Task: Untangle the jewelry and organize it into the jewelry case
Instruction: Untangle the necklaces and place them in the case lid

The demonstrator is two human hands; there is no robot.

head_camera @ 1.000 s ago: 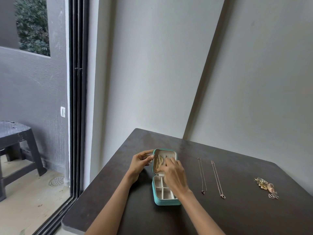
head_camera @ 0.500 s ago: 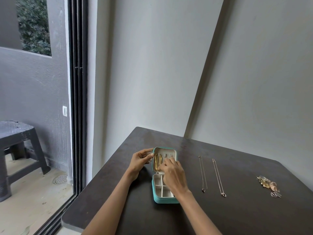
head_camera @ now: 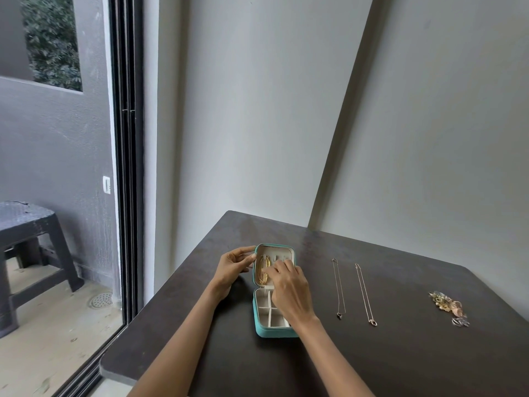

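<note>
Teal jewelry case [head_camera: 275,333] open — cream dividers, gold chain [head_camera: 262,271] inside lid.

On a dark table [head_camera: 372,353], the left hand [head_camera: 232,269] steadies an open teal jewelry case's [head_camera: 273,332] lid while the right hand [head_camera: 290,290] pinches a gold chain [head_camera: 262,272] inside; two thin necklaces [head_camera: 339,286] lie right.

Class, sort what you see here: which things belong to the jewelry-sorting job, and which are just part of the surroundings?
Belongs to the job:
- teal jewelry case, open
- gold chain in its lid
- two necklaces laid out straight
- tangled jewelry pile
- left hand, right hand

Just surroundings:
- dark table
- dark stool outside
- floor drain
</note>
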